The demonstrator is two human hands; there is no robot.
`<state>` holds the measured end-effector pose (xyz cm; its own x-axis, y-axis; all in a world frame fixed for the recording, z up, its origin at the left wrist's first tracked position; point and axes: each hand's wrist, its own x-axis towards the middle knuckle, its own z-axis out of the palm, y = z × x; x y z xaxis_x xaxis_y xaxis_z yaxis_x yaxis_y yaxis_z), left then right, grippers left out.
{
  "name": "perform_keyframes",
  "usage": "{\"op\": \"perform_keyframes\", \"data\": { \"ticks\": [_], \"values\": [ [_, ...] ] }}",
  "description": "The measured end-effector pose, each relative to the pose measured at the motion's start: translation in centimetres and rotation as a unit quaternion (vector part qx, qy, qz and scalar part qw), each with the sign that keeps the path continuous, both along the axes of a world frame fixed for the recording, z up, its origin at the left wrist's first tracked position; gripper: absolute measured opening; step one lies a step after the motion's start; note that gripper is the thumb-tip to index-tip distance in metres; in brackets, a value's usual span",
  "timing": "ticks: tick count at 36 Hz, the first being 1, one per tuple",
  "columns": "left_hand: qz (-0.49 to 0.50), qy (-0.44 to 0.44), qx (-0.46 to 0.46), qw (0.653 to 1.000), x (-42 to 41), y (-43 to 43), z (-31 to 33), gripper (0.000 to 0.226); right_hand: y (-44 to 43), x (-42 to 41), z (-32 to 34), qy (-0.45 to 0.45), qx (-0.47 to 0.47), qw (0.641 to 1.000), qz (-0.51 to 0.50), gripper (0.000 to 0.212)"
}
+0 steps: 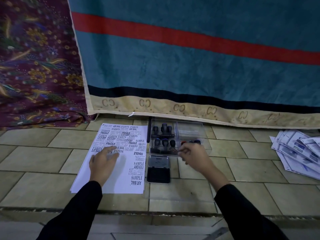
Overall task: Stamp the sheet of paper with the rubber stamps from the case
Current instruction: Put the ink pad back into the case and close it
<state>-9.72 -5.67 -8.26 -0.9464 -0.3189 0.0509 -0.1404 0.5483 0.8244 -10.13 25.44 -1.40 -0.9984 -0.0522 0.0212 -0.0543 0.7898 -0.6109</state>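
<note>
Most of the sheet of paper (110, 158) on the tiled floor already carries stamp marks; its lower left remains blank. Left hand (103, 163) lies open on it. Right hand (194, 157), fingers curled, reaches into the stamp case (190, 129) right of the sheet; grip unclear

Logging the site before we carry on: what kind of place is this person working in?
Probably a home, working on the floor rather than at a desk. The paper and stamp case lie on floor tiles, and a teal blanket and a flowered cloth hang down just behind them.
</note>
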Motion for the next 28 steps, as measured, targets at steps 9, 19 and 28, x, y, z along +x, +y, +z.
{"op": "perform_keyframes", "data": {
  "ticks": [9, 19, 28],
  "values": [
    [-0.208, 0.086, -0.189, 0.956, 1.7, 3.3, 1.2, 0.06, -3.3, 0.9, -2.7, -0.038, 0.057, 0.997, -0.027, 0.018],
    [-0.301, 0.035, -0.267, 0.915, 2.2, 6.7, -0.9, 0.116, -5.6, 0.4, -3.9, -0.022, 0.116, 0.989, -0.09, 0.023],
    [-0.296, 0.036, -0.263, 0.917, 2.1, 6.8, -0.2, 0.115, -4.5, 0.0, -4.6, -0.012, 0.01, 0.995, -0.101, 0.007]
  ]
}}
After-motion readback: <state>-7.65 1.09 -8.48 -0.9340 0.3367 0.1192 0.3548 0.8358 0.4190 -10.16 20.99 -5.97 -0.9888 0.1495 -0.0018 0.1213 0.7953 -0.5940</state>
